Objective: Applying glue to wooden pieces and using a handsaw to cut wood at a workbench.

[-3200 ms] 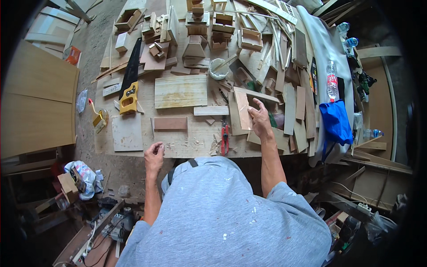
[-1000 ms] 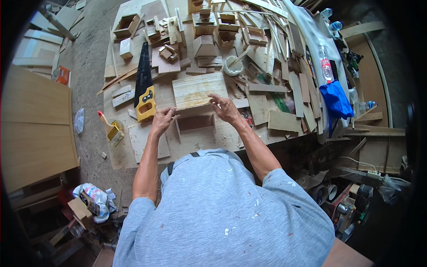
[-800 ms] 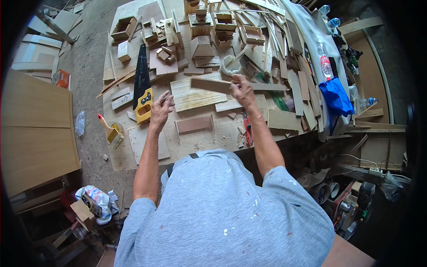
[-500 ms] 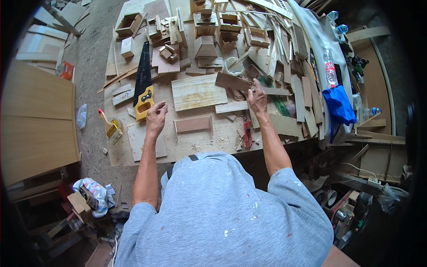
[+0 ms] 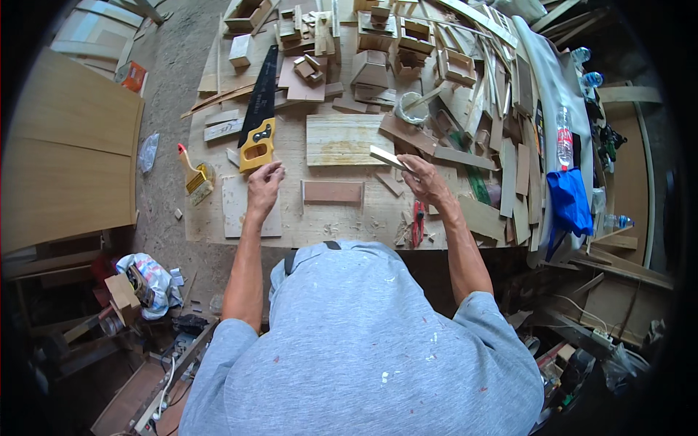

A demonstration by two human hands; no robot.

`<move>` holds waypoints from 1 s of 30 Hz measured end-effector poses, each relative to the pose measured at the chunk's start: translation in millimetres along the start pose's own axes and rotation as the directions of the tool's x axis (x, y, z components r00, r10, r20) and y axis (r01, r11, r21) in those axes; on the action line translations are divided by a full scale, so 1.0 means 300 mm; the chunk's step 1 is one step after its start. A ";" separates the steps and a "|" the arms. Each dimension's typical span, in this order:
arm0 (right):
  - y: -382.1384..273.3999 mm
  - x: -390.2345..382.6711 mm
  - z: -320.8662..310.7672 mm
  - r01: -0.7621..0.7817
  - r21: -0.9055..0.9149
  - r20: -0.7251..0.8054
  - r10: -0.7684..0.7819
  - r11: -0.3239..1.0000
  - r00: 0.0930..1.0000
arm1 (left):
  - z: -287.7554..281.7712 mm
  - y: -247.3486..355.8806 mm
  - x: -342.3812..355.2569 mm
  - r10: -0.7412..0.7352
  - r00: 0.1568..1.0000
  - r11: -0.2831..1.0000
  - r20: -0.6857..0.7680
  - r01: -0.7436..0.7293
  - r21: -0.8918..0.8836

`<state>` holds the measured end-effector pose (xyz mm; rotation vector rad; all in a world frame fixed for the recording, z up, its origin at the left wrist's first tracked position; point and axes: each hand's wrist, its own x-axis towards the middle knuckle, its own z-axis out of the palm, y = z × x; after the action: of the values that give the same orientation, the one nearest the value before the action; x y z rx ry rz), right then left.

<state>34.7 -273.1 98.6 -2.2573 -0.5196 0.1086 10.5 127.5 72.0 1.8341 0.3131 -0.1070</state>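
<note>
My right hand [image 5: 429, 182] grips a narrow wooden strip [image 5: 387, 157], its pale end pointing left and raised above the bench. My left hand [image 5: 265, 190] is closed with fingertips pressed together, just below the yellow handle of a handsaw [image 5: 257, 142]; what they hold, if anything, is too small to make out. Between the hands, a small brown wood piece with thin upright ends [image 5: 333, 192] lies on the bench. Beyond it rests a pale rectangular board [image 5: 347, 139]. Red-handled pliers [image 5: 418, 223] lie beside my right wrist. A flat pale panel [image 5: 247, 211] lies under my left hand.
Small wooden boxes [image 5: 456, 67], offcuts and a white tub [image 5: 412, 107] crowd the far side of the workbench [image 5: 291, 234]. A paintbrush [image 5: 195, 176] lies at its left edge. A blue bag [image 5: 570, 200] and a plastic bottle [image 5: 563, 138] are at the right.
My right hand has taken hold of the wooden strip that lay by the pale board and lifted it. My left hand stays closed near the saw handle. The view has shifted slightly.
</note>
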 end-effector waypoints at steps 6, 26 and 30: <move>-0.080 0.198 0.205 0.162 -0.037 0.200 -0.152 0.986 0.968 | 0.042 -0.012 0.085 0.039 0.989 0.992 0.141 -0.055 0.111; -0.070 0.232 0.433 0.203 -0.073 0.209 -0.184 0.977 0.960 | 0.049 -0.061 0.130 -0.039 0.919 0.980 0.392 -0.041 0.195; -0.104 0.227 0.417 0.142 -0.102 0.229 -0.116 0.985 0.966 | 0.042 -0.082 0.132 -0.051 0.926 0.984 0.375 -0.017 0.176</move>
<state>56.3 -140.1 42.5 -2.3318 -0.8103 0.2737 42.9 127.8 36.3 1.9373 0.0471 -0.5095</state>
